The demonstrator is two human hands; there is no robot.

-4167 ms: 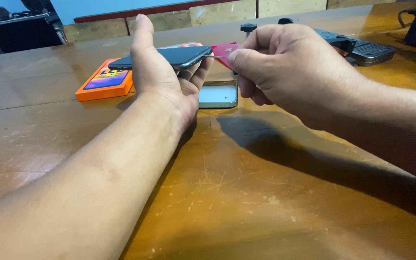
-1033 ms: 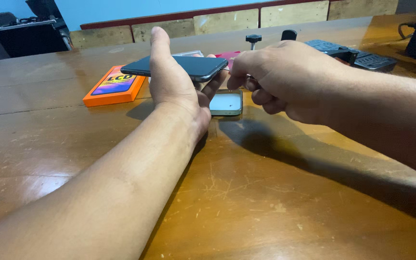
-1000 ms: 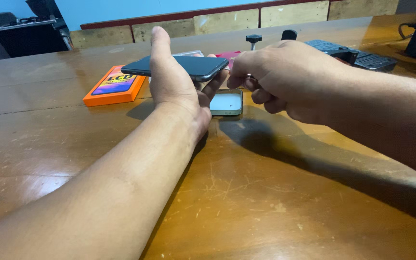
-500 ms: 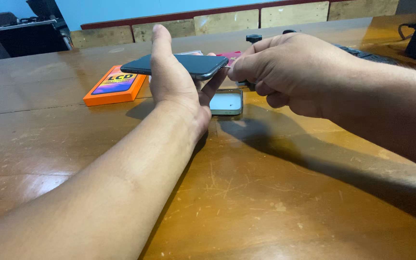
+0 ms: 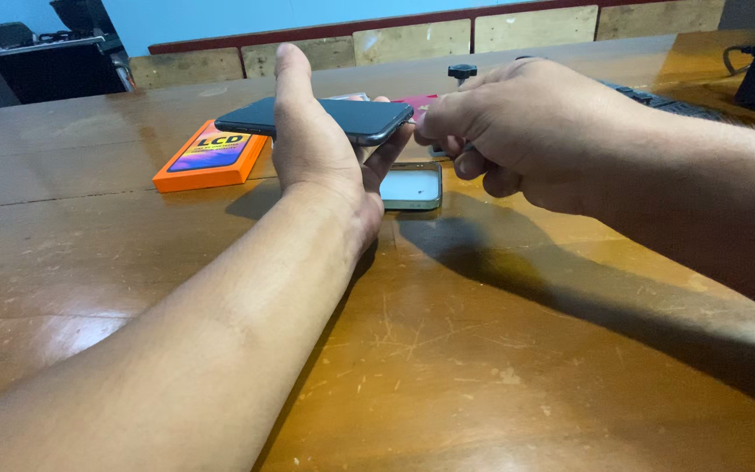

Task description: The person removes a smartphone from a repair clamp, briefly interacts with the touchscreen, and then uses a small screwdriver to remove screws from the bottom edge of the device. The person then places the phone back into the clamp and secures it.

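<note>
Holding a dark phone [image 5: 316,118] flat and level above the counter [image 5: 447,350], the left hand [image 5: 321,153] grips it across its width, thumb up along the near edge and fingertips curling under the right end. The right hand [image 5: 509,131] is bunched at that same right end, thumb and forefinger pinched together against the corner; whether they pinch a small tool or the phone's edge itself I cannot tell, since the fingers hide it.

The phone is thin, stiff and glossy, so it looks slippery and likely to crack if bent or dropped. It is probably light, and best gripped by its long side edges rather than pressed on the flat glass faces, as the left hand does now.

Directly under the hands, lying flat on the counter, is a small pale frame or panel [image 5: 411,186] with a shiny face, apart from the phone. To the left lies an orange box [image 5: 211,157], well clear of both hands. Behind the right hand a small black knob [image 5: 462,72] stands upright, and a dark keyboard-like thing [image 5: 675,100] lies farther back on the right. A black case [image 5: 54,65] sits at the far left.
</note>
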